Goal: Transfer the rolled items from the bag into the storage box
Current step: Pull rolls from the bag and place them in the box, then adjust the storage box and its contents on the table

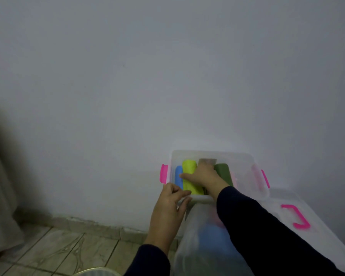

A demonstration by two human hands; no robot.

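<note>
Clear plastic storage box (245,162) with pink clips, standing against a pale wall (167,66), near the right of the scene. Inside, side by side, running near to far: a blue roll (178,174) at the left wall, a lime-green roll (189,174) just right of it, a dark green roll (223,173) further right, and a brownish item (207,161) at the far side, only partly seen. Right hand (204,175) reaching into the box between the lime-green and dark green rolls, palm down, fingers spread and lying flat across the lime-green roll, tips touching the blue one; nothing gripped, as far as can be seen. Left hand (170,206) at the near left corner of the box, fingers curled over the near rim, clamped on it. Both arms in dark sleeves (267,236). Below the right forearm, a clear plastic bag (195,246) just near of the box, with a blue shape and something pinkish blurred inside; exact contents hard to tell. To the right, a clear lid (323,246) with a pink handle (298,218), lying tilted, near the box. Tiled floor (58,250) at the lower left, with a low skirting along the wall. Pale curtain or cloth (0,196) hanging at the far left edge. Whole picture dim and slightly blurred.
</note>
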